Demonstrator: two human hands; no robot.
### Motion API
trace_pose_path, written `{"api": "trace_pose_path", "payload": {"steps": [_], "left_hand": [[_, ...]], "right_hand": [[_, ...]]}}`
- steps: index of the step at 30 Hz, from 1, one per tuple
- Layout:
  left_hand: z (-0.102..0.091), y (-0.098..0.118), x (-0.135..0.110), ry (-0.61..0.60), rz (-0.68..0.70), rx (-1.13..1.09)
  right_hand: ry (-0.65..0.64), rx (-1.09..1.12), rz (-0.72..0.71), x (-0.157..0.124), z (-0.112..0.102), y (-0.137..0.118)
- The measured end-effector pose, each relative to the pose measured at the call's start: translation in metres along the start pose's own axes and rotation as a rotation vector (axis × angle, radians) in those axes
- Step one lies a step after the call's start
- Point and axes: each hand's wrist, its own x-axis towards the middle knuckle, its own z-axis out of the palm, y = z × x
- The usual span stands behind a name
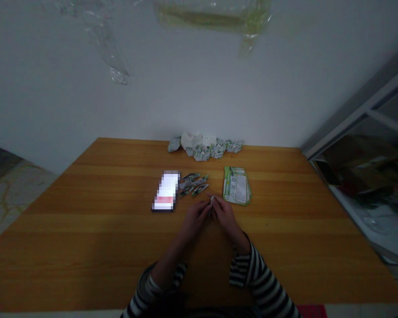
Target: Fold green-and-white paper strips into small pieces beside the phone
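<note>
My left hand (pixel 194 219) and my right hand (pixel 225 216) meet at the middle of a wooden table (pixel 86 247), pinching a small folded paper strip (pixel 212 201) between their fingertips. Just beyond my left hand lie several folded printed paper pieces (pixel 193 184). A stack of green-and-white printed sheets (pixel 236 186) lies nearest my right hand, not touching it. A smartphone (pixel 166 191) with a lit, blurred screen lies left of the folded pieces. A heap of folded paper pieces and white paper (pixel 205 146) sits at the far table edge.
A white wall (pixel 152 97) rises behind the table, with clear plastic sheeting (pixel 212 17) hanging at the top. A metal-framed shelf (pixel 361 172) holding cluttered items stands to the right. A stone-patterned floor (pixel 6 203) shows to the left.
</note>
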Motion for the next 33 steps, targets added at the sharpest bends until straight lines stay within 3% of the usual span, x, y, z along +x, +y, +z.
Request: {"api": "trace_pose_path", "payload": {"steps": [7, 11, 14, 19, 26, 33], "left_hand": [[0.005, -0.006, -0.001, 0.010, -0.027, -0.036], [0.005, -0.013, -0.003, 0.128, -0.069, -0.043], [0.002, -0.016, -0.002, 0.222, -0.048, -0.108], [-0.003, -0.016, 0.002, 0.331, -0.105, -0.472], [-0.006, -0.003, 0.001, 0.153, -0.388, -0.953], [-0.007, -0.007, 0.002, 0.408, -0.298, -0.595]], "right_hand": [[-0.016, -0.228, -0.092, -0.001, -0.004, 0.000], [-0.018, -0.583, -0.267, -0.007, -0.002, 0.000], [-0.003, -0.709, -0.319, -0.010, 0.001, 0.000], [0.155, -0.499, -0.396, -0.011, 0.010, -0.002], [0.306, -0.277, -0.337, -0.006, 0.006, -0.003], [0.089, -0.196, -0.237, -0.003, 0.005, -0.005]]}}
